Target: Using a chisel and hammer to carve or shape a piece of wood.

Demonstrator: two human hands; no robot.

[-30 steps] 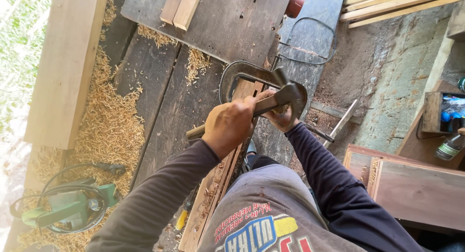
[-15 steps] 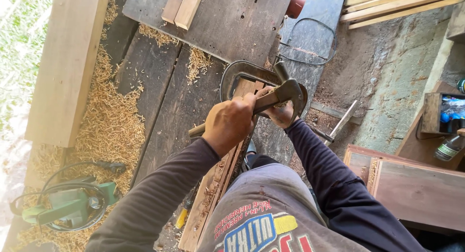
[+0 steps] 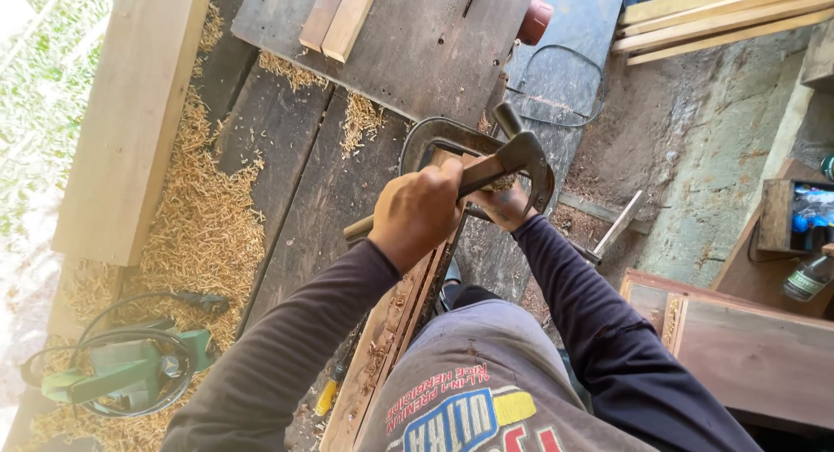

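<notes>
Left hand [image 3: 417,211] has a closed grip on the claw hammer [image 3: 512,157] handle. Right hand [image 3: 502,204] at 3 o'clock of it, grip unclear, steadying the carved board [image 3: 391,330] inside the C-clamp [image 3: 434,135]. Carving looks partly done; wood shavings [image 3: 200,235] at 9 o'clock.

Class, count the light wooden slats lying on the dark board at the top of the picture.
2: the slats lie side by side at its top edge; more may lie out of frame.
</notes>
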